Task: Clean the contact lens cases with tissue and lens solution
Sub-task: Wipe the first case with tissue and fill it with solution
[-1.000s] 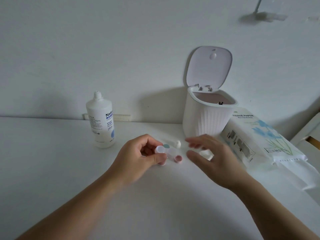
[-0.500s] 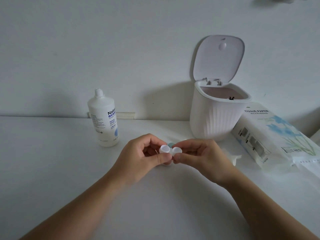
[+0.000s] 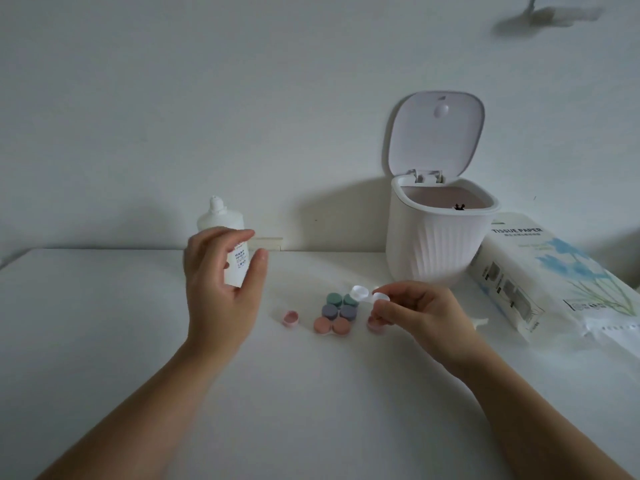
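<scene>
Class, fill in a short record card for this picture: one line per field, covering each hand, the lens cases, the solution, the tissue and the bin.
Left hand: open, raised in front of the white plastic solution bottle, not gripping it
Right hand: pinches the clear two-cup lens case
Closed cases: green, purple and salmon pairs in rows on the white table
Loose pink cap: on the table, left of the rows
Tissue pack: lying right of the bin
White ribbed bin: lid up

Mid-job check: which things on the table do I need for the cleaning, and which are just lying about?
Needed: open clear lens case held by right hand; solution bottle by left hand; tissue pack; capped cases; pink caps.
Lying about: open bin; tissue scrap.
</scene>
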A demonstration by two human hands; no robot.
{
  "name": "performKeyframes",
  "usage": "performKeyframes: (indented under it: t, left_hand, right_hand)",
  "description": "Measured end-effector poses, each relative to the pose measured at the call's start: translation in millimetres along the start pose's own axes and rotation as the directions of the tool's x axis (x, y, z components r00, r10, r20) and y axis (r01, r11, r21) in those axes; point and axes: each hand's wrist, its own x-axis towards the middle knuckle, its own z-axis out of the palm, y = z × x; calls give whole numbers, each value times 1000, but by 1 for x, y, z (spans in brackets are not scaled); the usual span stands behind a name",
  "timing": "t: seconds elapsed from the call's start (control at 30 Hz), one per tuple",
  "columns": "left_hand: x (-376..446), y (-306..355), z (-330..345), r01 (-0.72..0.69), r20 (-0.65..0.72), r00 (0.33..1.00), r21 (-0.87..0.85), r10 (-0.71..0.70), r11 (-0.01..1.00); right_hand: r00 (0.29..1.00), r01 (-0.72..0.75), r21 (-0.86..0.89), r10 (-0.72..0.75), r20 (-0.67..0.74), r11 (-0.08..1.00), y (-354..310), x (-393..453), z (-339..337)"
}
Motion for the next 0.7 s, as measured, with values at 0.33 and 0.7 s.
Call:
performKeyframes:
  t: [0.33,0.7]
  left_hand:
    - [13,-50,-21,598,239,776,13,-583,801]
    - [10,-56,-13,609,253,770,-16,-586,793]
  right_hand:
    - [999,-19,0,19,42,1000,0,-2,0]
    - [997,0,-26,2,83,1000,7,-1,-1]
